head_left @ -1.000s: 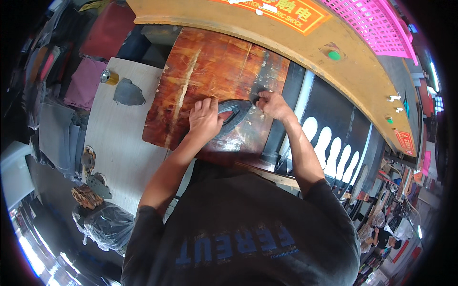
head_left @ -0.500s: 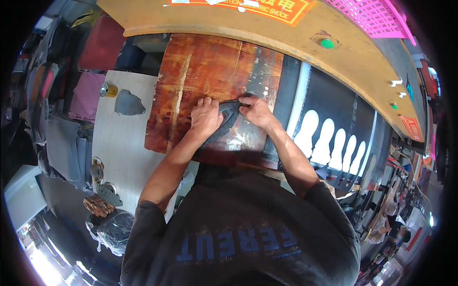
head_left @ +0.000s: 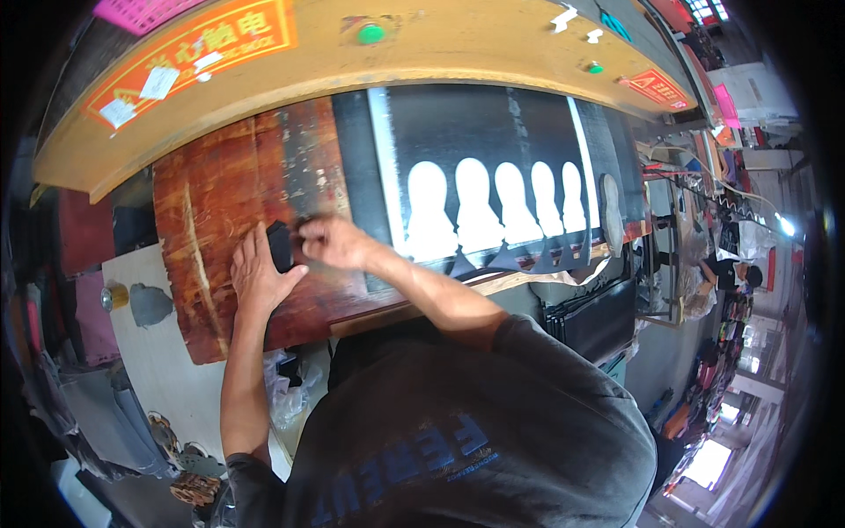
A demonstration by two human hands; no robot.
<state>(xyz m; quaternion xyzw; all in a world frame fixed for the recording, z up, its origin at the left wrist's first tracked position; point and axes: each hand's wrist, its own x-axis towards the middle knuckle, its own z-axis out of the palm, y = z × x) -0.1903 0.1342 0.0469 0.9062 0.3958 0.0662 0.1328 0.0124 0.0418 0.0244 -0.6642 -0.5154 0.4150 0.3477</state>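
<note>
On the worn red-brown board (head_left: pixel 220 202), my left hand (head_left: pixel 260 273) grips a small black piece (head_left: pixel 280 245), which sits between its thumb and fingers. The piece looks soft, like cloth or foam, and I cannot make out its full shape. Close to its right side hovers my right hand (head_left: pixel 334 243), its fingers curled but smeared by motion. Whether they pinch anything does not show.
Right of the board lies a black sheet (head_left: pixel 458 119) with several bright white sole-shaped areas (head_left: pixel 429 207). A yellow machine beam (head_left: pixel 422 62) spans the far side. Left stand a pale table (head_left: pixel 150 361), a grey flat piece (head_left: pixel 150 304) and a yellow can (head_left: pixel 114 297).
The view has swung to the right. Both hands held the dark piece stretched between them; now the left keeps it, bunched smaller, and the right moves quickly beside it.
</note>
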